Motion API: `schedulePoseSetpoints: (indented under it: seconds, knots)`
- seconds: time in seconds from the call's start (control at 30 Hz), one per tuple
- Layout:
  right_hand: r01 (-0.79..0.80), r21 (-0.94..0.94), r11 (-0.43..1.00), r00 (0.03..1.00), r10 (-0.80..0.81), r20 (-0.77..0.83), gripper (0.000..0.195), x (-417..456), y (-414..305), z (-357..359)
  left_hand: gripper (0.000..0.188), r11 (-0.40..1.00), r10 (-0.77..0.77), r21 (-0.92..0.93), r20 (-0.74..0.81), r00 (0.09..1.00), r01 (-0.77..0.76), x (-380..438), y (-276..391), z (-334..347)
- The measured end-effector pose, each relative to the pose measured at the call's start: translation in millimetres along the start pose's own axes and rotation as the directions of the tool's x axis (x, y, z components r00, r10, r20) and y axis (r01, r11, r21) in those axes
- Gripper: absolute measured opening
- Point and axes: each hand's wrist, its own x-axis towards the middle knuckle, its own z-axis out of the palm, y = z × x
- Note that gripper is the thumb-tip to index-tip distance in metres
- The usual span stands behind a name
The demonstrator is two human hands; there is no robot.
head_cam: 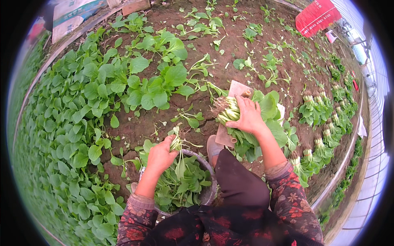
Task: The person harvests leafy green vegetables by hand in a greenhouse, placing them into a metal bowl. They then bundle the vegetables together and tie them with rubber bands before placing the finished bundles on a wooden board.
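Observation:
My left hand (161, 156) holds a small clump of leafy green seedlings (175, 143), roots upward, above a bucket (212, 176). Loose green leaves (181, 187) fill much of that bucket. To the right, my right hand (247, 115) spans a thick bunch of leafy greens (229, 112), thumb and fingers spread over the pale stems. Its roots point left and its broad leaves spread right. Beneath the bunch is a flat pinkish board (223, 135) with short tube-like stubs, partly covered by leaves.
Dense leafy plants (70, 123) grow on the left. Tied bundles of greens (320, 147) stand in rows at right. Uprooted seedlings (271, 73) lie scattered on brown soil (227, 58). A red printed bag (318, 18) and a white bag (75, 17) lie at the far edges. My shoe (212, 147) is beside the board.

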Motion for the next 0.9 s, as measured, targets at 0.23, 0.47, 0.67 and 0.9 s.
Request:
schedulePoseSetpoints:
  seconds: [0.23, 0.47, 0.67, 0.9]
  knots:
    - [0.034, 0.134, 0.99, 0.998, -0.027, -0.051, 0.086, 14, 13, -7, 0.049, 0.958, -0.03, -0.286, 0.018, 0.999, 0.033, -13, 2, 0]
    - [0.093, 0.6, 0.794, 0.978, 0.041, -0.205, 0.06, 4, -1, -43, 0.042, 0.713, -0.023, -0.7, 0.025, 0.999, 0.034, -23, -6, 6]
    - [0.158, 0.755, 0.636, 0.941, -0.329, 0.081, 0.038, -64, -77, -78, 0.041, 0.309, -0.02, -0.947, -0.093, 0.995, -0.082, -62, 24, -23]
    - [0.282, 0.827, 0.486, 0.749, -0.65, 0.127, 0.093, -134, -164, -74, 0.048, 0.166, -0.035, -0.909, -0.392, 0.919, -0.382, -132, 74, -34]
